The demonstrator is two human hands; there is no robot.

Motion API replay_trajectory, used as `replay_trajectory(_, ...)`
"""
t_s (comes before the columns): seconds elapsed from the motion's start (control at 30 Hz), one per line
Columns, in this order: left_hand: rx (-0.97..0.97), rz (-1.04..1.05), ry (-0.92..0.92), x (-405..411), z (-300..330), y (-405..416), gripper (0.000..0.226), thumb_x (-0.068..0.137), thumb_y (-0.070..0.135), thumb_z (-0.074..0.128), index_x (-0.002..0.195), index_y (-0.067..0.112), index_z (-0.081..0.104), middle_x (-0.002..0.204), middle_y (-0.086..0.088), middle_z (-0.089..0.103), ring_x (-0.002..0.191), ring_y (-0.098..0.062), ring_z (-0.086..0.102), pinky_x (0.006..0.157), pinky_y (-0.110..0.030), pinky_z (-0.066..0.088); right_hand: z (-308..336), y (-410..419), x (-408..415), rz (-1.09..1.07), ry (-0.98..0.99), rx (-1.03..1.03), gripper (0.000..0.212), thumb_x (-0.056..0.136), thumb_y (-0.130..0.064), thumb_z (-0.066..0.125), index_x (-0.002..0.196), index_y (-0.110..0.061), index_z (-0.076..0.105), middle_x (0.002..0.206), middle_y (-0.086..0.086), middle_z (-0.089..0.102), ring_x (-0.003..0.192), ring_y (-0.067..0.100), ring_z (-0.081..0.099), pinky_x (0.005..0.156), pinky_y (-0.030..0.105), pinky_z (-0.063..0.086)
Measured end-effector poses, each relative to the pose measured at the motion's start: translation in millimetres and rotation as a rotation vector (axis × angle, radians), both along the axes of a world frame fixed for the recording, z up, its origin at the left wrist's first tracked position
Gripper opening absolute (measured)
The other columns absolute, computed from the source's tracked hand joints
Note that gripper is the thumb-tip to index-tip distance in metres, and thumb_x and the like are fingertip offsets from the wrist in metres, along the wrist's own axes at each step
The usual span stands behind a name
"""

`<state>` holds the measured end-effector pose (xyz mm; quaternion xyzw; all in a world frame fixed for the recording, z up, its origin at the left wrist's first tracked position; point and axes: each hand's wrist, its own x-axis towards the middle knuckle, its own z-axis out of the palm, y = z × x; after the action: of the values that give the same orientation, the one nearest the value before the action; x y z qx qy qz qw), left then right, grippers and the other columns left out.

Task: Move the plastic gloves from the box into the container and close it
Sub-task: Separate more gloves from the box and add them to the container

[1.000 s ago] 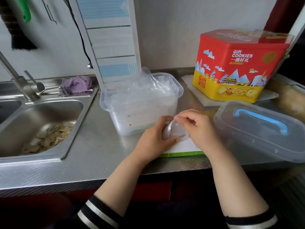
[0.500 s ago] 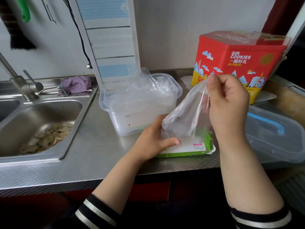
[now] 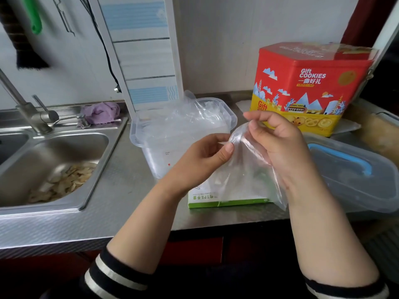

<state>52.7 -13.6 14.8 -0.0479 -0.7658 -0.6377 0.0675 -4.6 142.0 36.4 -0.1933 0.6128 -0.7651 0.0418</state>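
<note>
Both hands hold one thin plastic glove [image 3: 244, 169] up in the air, just over the green and white box [image 3: 224, 199] that lies flat on the counter [image 3: 121, 190]. The left hand [image 3: 200, 160] pinches the top edge of the glove between its thumb and curled fingers. The right hand [image 3: 278, 145] pinches the same top edge just beside it, with its fingers bent over the plastic. The rest of the glove hangs down from the two hands like a soft sheet, and its low end drapes over the box and the right wrist. So the long way of the glove runs up and down. The clear container [image 3: 181, 134] stands open just behind the left hand, to the left of the glove and a bit farther from the person. It already has a heap of crinkly gloves in it, and some poke up over the rim. The left hand is the nearer one to the container; the right hand is farther off, closer to the red cookie tin [image 3: 311, 87]. I think the next move is to carry the glove left and away and drop it in on top of the heap. The lid with the blue handle [image 3: 354, 175] lies on the right, apart from the container, so closing is not yet done. Whether more gloves are left in the box, I cannot tell.
</note>
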Motion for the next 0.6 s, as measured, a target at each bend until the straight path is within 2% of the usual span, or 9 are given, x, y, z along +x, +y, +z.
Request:
replay_trajectory(0.1,-0.162,-0.063,-0.056,-1.6,11.7,1.0,0.058,0.094,0.061,0.041,0.084,0.012,0.069,0.086,-0.019,0.064,0.076,-0.018,0.051,0.075,-0.027,0.039,3.5,2.0,1.4,0.143,0.015,0.042,0.025,0.095,-0.004,0.054,0.114,-0.018,0.064,0.074,-0.008,0.069,0.072,0.003,0.065,0.068,0.017,0.053)
replay_trajectory(0.17,-0.188,-0.068,-0.065,-3.8,18.1,2.3,0.069,0.092,0.067,0.038,0.075,0.007,0.067,0.082,-0.029,0.058,0.07,-0.032,0.042,0.074,-0.034,0.034,5.0,0.4,1.6,0.2,0.007,0.016,0.031,0.095,-0.001,0.052,0.117,-0.019,0.064,0.081,0.003,0.071,0.075,0.011,0.064,0.069,0.021,0.054)
replay_trajectory(0.23,-0.102,-0.049,-0.019,-4.4,24.4,3.7,0.061,0.095,0.057,0.045,0.067,0.005,0.059,0.066,-0.02,0.052,0.061,-0.027,0.041,0.068,-0.027,0.036,3.8,-0.9,-1.4,0.189,0.062,0.022,0.034,0.094,-0.003,0.055,0.116,-0.026,0.066,0.085,0.015,0.067,0.073,0.024,0.051,0.068,0.027,0.044)
replay_trajectory(0.3,0.019,0.029,0.062,-5.1,29.2,2.1,0.038,0.093,0.038,0.053,0.07,0.008,0.059,0.055,0.002,0.047,0.053,-0.009,0.04,0.057,-0.016,0.036,3.6,0.6,-5.8,0.166,0.086,0.07,0.032,0.09,-0.016,0.061,0.119,-0.03,0.063,0.075,-0.004,0.066,0.061,0.02,0.045,0.054,0.019,0.034)
replay_trajectory(0.37,0.031,0.132,0.148,-5.4,33.2,-3.8,0.023,0.093,0.027,0.057,0.084,0.009,0.068,0.055,0.008,0.051,0.053,-0.006,0.045,0.057,-0.013,0.041,6.0,3.3,-9.5,0.179,0.037,0.218,0.047,0.076,-0.04,0.068,0.122,-0.035,0.059,0.083,-0.016,0.071,0.066,0.01,0.056,0.052,0.021,0.032)
replay_trajectory(0.43,-0.009,0.191,0.215,-4.2,38.3,-11.8,0.017,0.094,0.023,0.057,0.087,0.017,0.071,0.054,0.009,0.053,0.049,-0.006,0.046,0.052,-0.015,0.041,6.4,6.1,-15.2,0.225,-0.004,0.379,0.061,0.06,-0.053,0.072,0.114,-0.025,0.066,0.094,-0.007,0.073,0.07,0.012,0.061,0.062,0.026,0.035)
replay_trajectory(0.5,-0.031,0.215,0.232,-2.9,43.7,-20.2,0.015,0.093,0.026,0.058,0.084,0.022,0.07,0.051,0.009,0.049,0.043,-0.007,0.04,0.043,-0.017,0.036,9.0,6.2,-17.7,0.255,-0.015,0.476,0.066,0.052,-0.058,0.074,0.095,-0.008,0.071,0.087,0.012,0.07,0.067,0.023,0.056,0.062,0.028,0.036)
replay_trajectory(0.53,-0.044,0.235,0.231,-3.2,46.5,-24.6,0.014,0.092,0.027,0.059,0.083,0.022,0.069,0.05,0.01,0.046,0.041,-0.005,0.037,0.039,-0.017,0.031,10.8,5.0,-20.3,0.251,-0.022,0.494,0.066,0.051,-0.058,0.075,0.09,-0.005,0.071,0.081,0.014,0.069,0.07,0.024,0.056,0.062,0.029,0.036)
replay_trajectory(0.6,-0.085,0.285,0.232,-5.1,52.4,-34.8,0.012,0.092,0.023,0.062,0.081,0.017,0.065,0.047,0.014,0.04,0.039,-0.002,0.034,0.039,-0.013,0.027,16.7,0.6,-24.3,0.231,-0.051,0.44,0.049,0.056,-0.05,0.074,0.082,-0.008,0.071,0.066,0.0,0.067,0.066,0.016,0.055,0.055,0.025,0.036)
